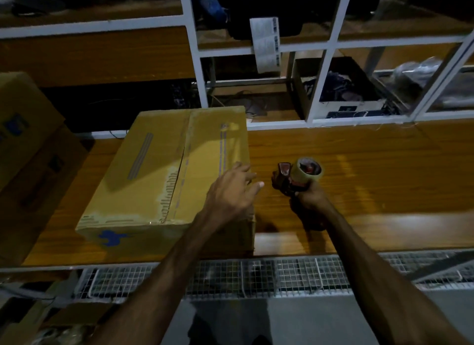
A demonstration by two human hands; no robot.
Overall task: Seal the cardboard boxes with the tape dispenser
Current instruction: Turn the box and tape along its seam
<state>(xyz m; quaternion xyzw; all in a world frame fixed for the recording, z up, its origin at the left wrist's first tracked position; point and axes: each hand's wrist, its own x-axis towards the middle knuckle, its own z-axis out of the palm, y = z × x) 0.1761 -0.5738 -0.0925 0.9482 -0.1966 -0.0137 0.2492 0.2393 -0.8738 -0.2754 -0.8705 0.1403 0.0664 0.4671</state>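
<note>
A closed cardboard box [164,175] lies on the wooden table [359,170], its two top flaps meeting along a centre seam with tape marks. My left hand [230,190] hovers over the box's near right corner with fingers spread and relaxed, holding nothing. Just right of the box, my right hand [311,197] grips the handle of a red tape dispenser [295,177] that carries a roll of clear tape. The dispenser is held just above the table, apart from the box.
Two more stacked cardboard boxes [28,149] stand at the left edge. A white shelf frame [323,82] with dark goods rises behind the table. A wire mesh tray [256,275] runs under the table's front edge.
</note>
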